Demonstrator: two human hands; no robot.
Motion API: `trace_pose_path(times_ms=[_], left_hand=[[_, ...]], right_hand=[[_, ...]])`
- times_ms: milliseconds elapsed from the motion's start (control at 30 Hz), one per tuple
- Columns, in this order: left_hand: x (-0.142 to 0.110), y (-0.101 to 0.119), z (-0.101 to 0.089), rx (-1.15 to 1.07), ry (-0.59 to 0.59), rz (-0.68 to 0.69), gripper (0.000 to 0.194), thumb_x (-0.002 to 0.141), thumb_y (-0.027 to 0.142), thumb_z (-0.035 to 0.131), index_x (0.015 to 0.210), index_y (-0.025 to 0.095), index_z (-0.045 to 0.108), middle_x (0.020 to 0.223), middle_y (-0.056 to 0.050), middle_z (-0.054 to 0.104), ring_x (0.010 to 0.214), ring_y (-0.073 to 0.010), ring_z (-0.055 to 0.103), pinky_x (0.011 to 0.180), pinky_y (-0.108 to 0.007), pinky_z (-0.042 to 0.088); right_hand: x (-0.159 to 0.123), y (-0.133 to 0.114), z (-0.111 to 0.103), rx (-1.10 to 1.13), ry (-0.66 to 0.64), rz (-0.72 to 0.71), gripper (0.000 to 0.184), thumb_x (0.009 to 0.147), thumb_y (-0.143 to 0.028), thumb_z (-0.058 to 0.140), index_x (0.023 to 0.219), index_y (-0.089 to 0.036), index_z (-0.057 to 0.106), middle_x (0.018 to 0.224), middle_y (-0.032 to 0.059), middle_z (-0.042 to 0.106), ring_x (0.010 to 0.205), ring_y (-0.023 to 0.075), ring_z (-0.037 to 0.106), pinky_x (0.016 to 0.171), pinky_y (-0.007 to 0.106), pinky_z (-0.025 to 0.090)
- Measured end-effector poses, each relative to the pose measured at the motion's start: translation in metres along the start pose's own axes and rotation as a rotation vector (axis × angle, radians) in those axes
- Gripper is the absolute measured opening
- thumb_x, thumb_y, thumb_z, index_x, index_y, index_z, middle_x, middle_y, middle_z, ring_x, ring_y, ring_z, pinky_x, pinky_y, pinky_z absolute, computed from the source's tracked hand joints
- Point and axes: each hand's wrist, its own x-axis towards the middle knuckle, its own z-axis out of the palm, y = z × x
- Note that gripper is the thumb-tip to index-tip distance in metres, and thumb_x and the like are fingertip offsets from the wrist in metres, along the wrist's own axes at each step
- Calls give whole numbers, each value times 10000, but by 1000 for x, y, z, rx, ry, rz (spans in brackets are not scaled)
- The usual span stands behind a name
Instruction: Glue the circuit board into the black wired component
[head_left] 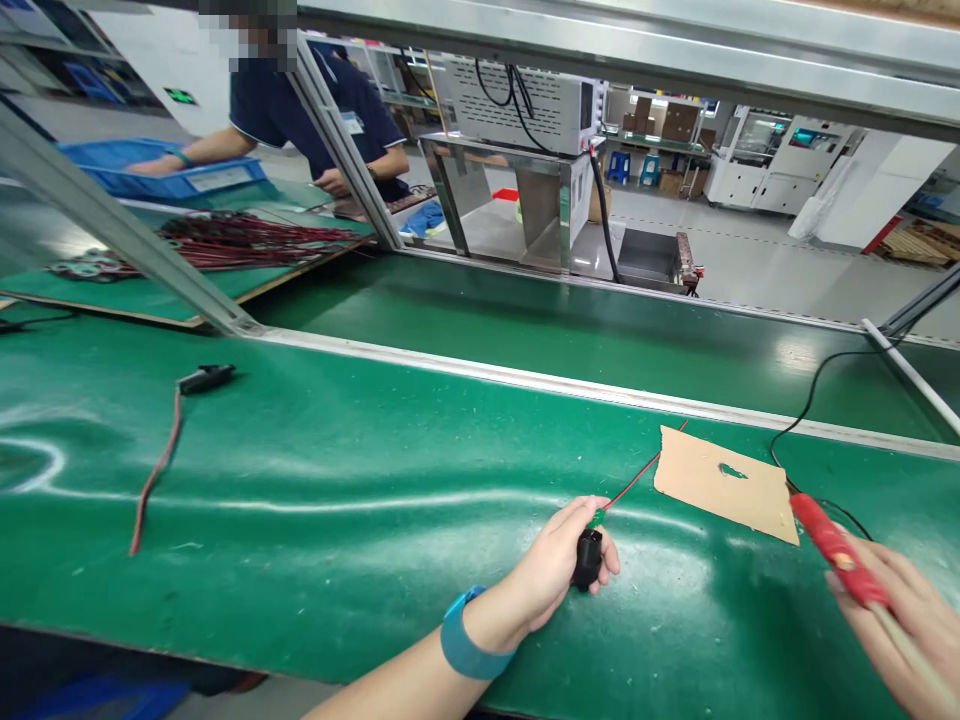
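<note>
My left hand [559, 565], with a blue wristband, pinches a small black connector [587, 558] on the green bench mat [337, 500]. A thin red wire [637, 478] runs from the connector toward a brown cardboard piece [724, 485] lying on the mat. My right hand [904, 610] at the lower right grips a red-handled soldering iron [836, 550], its black cord [810, 400] trailing up to the right. Another black connector with a red-black lead [204, 378] lies on the mat to the left.
A metal rail [525, 375] separates the mat from a green conveyor belt [600, 330]. Beyond, a person in a dark shirt [330, 110] works by a blue bin [165, 170] and a pile of red-black wires [247, 240]. A metal stand carries a white box [525, 100].
</note>
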Motion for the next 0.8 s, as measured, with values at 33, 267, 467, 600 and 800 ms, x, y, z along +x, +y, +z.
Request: trace_pose_path(times_ms=[33,267,467,600,800], left_hand=[[-2,-1,-2,-9,-7,6,698,888,702,495,1274,125,423,658,-60,644,545,-155,551,476,-239,398],[-15,-7,-7,67,-67,81,665,951,670,437,1330,129,363,654,-18,602,566,-150,536,515,-256,427],[-34,-8,-8,216,-120,122,669,987,645,383,1387,116,293,705,-18,588,590,-140,510,566,-273,424],[-47,-5,-12,312,-128,165,624,1029,574,337,1421,96,255,725,-22,584,611,-136,494,626,-293,420],[-61,-10,-21,318,-89,241,621,1044,539,341,1459,91,225,782,-41,595,690,-149,510,679,-309,425]], right_hand=[[-1,4,7,-62,-48,2,502,958,-474,517,1416,-272,553,1233,123,613,810,212,710,579,282,564],[9,-2,16,-274,-56,-225,430,962,-391,415,1233,-204,692,1300,158,608,937,298,689,659,450,573],[73,-148,-13,359,0,-361,349,989,-297,562,1333,-243,541,1278,43,650,1181,127,611,985,276,543],[102,-218,8,504,-263,-541,475,1027,-298,444,1460,-103,466,1377,159,587,1357,259,487,1144,531,416],[101,-242,19,850,-587,-450,345,1013,-217,418,1320,-216,575,941,28,712,924,187,642,934,390,488]])
